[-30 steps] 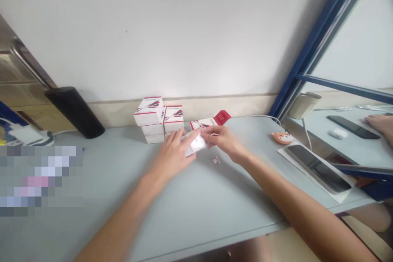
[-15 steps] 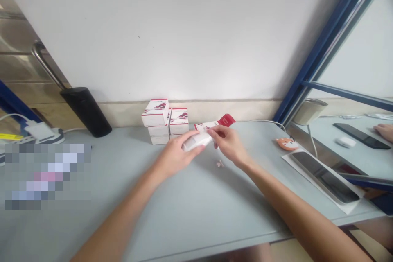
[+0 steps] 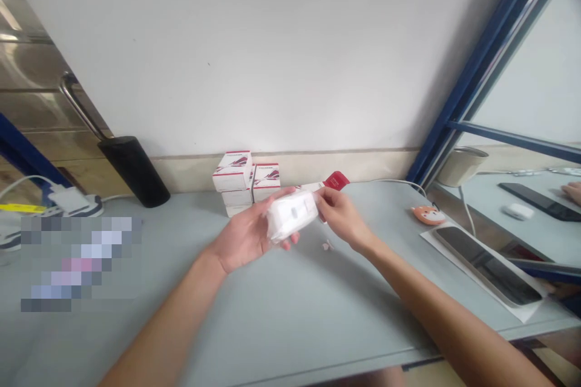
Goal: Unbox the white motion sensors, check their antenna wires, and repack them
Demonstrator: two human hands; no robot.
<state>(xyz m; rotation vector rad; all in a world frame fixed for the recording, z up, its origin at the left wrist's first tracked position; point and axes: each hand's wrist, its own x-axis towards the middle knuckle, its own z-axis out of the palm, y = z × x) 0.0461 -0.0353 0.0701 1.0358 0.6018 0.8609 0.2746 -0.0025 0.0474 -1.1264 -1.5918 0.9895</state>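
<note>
A white block-shaped item in clear plastic wrap [image 3: 293, 215] is held up over the desk, tilted with its right end higher. My left hand [image 3: 245, 231] is wrapped around its left side and underside, fingertips showing below it. At its right end, my right hand [image 3: 341, 213] pinches the wrap between thumb and fingers. Behind the item lies an opened carton with a red flap [image 3: 336, 181], mostly hidden. To the left of it stand several stacked white-and-red cartons [image 3: 232, 172]. Small white scraps [image 3: 327, 245] rest on the desk below my right hand.
The grey-blue desk [image 3: 272, 326] meets a white wall panel. A black cylinder with a metal handle [image 3: 134, 172] stands at the left, near a power strip with a white charger [image 3: 70, 199]. A smartphone [image 3: 488, 265] on white paper, an orange animal-face case [image 3: 428, 214] and a mirror are at the right.
The wrapped item has been turned in my left hand, so a broader face shows. My left hand has rolled palm-up beneath it. My right hand stays at its right end.
</note>
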